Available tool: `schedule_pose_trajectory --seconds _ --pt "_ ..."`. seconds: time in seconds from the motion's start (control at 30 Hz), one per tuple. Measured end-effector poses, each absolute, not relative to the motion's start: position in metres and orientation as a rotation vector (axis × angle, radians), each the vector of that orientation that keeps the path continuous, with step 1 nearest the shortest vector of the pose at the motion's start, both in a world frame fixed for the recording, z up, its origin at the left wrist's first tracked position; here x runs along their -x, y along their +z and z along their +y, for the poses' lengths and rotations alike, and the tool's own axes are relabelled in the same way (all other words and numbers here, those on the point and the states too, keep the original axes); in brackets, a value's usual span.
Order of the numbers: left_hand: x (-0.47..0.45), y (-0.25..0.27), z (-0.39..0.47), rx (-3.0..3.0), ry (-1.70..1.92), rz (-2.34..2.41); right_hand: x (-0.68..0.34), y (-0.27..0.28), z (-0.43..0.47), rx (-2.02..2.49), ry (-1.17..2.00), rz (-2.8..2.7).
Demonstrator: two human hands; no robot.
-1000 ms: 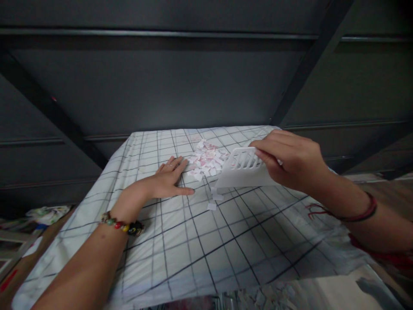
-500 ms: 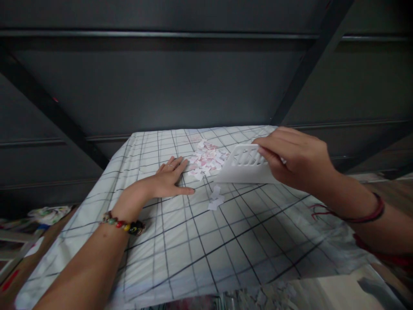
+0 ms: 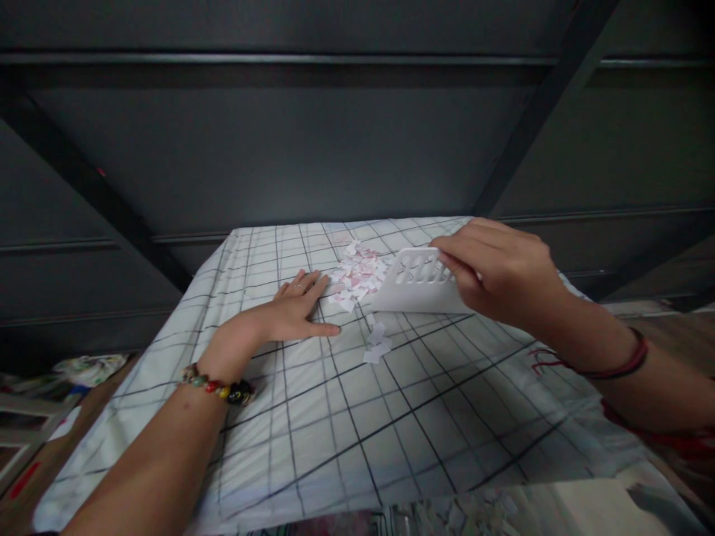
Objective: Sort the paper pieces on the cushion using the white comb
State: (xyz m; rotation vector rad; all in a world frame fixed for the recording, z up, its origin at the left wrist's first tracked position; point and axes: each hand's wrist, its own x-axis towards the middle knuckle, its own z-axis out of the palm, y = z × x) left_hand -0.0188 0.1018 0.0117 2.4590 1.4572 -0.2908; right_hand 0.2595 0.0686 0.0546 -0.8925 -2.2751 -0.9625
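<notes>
A heap of small torn paper scraps (image 3: 360,272), white and pinkish, lies toward the far part of a white checked cloth (image 3: 313,402). Flat on the cloth just left of the heap rests my left hand (image 3: 299,305), fingers spread and holding nothing. My right hand (image 3: 494,272) grips the top edge of a white plastic piece with a row of slots (image 3: 416,294). Its lower edge is down at the cloth, against the heap's right side. A few loose scraps (image 3: 378,346) lie nearer to me. My right fingers hide the far end of the plastic piece.
Dark metal panels (image 3: 279,141) rise right behind the table's back edge. At the bottom edge, a container with paper bits (image 3: 447,517) is partly in view. A bundle of cloth (image 3: 92,368) and a white frame (image 3: 22,432) are low on the left.
My right hand has moved the white plastic piece slightly left, closer into the heap of scraps. My left hand stays flat in about the same place.
</notes>
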Motion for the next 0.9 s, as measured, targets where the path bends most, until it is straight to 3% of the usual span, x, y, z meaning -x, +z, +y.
schedule_pose_trajectory --seconds 0.9 --pt "0.021 0.01 0.103 -2.447 -0.283 1.45 -0.249 0.056 0.073 1.041 -0.935 -2.401"
